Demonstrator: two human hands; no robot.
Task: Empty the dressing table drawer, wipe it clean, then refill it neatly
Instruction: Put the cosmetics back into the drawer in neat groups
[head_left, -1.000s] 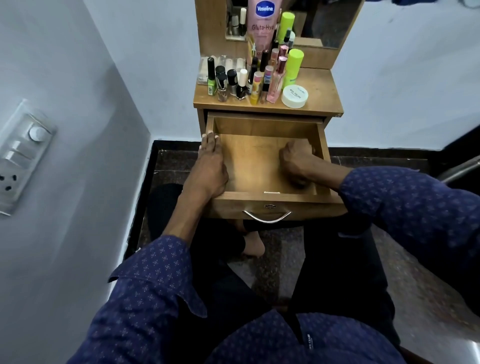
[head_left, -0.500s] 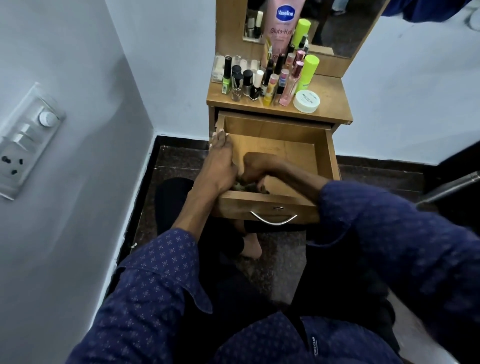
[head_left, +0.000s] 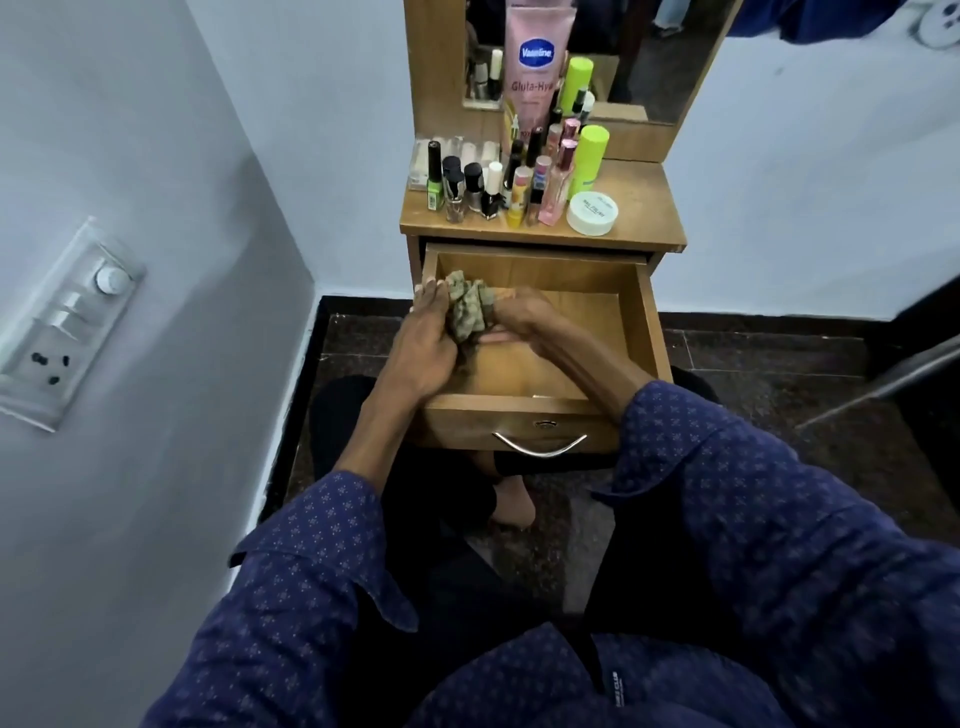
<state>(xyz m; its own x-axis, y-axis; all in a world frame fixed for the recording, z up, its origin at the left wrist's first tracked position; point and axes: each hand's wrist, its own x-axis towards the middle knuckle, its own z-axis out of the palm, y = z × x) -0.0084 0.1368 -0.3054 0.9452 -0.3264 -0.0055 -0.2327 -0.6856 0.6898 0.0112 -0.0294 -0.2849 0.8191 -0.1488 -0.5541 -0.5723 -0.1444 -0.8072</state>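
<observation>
The wooden drawer (head_left: 644, 322) of the dressing table is pulled out, and the visible part of its floor is bare. My right hand (head_left: 522, 317) grips a crumpled greenish checked cloth (head_left: 467, 312) against the drawer's left inner side. My left hand (head_left: 423, 348) lies along the drawer's left wall with its fingers straight, touching the cloth. On the table top (head_left: 644, 208) stand several nail polish bottles (head_left: 472, 189), tubes and sprays, a lime green bottle (head_left: 589, 161), a pink Vaseline tube (head_left: 535, 67) and a round white jar (head_left: 592, 213).
A mirror (head_left: 665, 57) stands behind the cosmetics. A switch panel (head_left: 62, 322) is on the left wall. My crossed legs and a bare foot (head_left: 511, 504) are under the drawer on the dark stone floor. A metal chair leg (head_left: 893, 379) juts in at right.
My right hand swept from the drawer's right side over to its left wall, and the cloth now shows bunched beside my left hand. The left hand stayed on the left wall.
</observation>
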